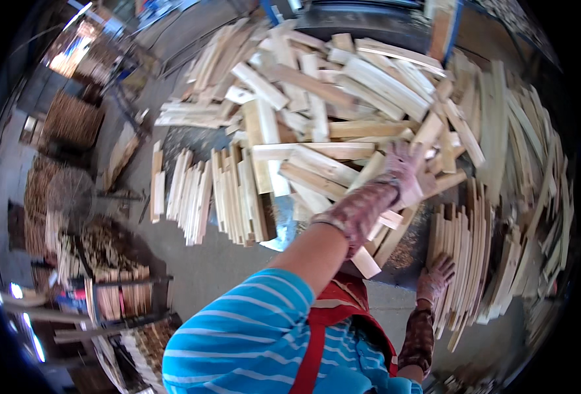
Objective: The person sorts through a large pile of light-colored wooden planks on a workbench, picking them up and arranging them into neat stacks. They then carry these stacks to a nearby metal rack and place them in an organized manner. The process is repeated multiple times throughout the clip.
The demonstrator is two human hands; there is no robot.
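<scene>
My left hand (403,172), in a pinkish work glove with a reddish-brown sleeve guard, is stretched out over a jumbled heap of pale wooden boards (330,151). Its fingers look extended, against the lower end of a slanting board (430,131); the palm side is hidden. Lower right, my right hand (436,278), gloved alike, lies with fingers apart on the left side of a row of narrow boards (461,256) packed side by side. Below my left forearm the end of a short board (366,262) sticks out toward me.
Two sorted rows of boards (238,194) (189,197) lie left of the heap. Long planks (493,131) lean at the right. A round-caged fan (71,197) and bundled wood stacks (123,295) stand at the left. Sawdust (405,249) covers part of the work surface.
</scene>
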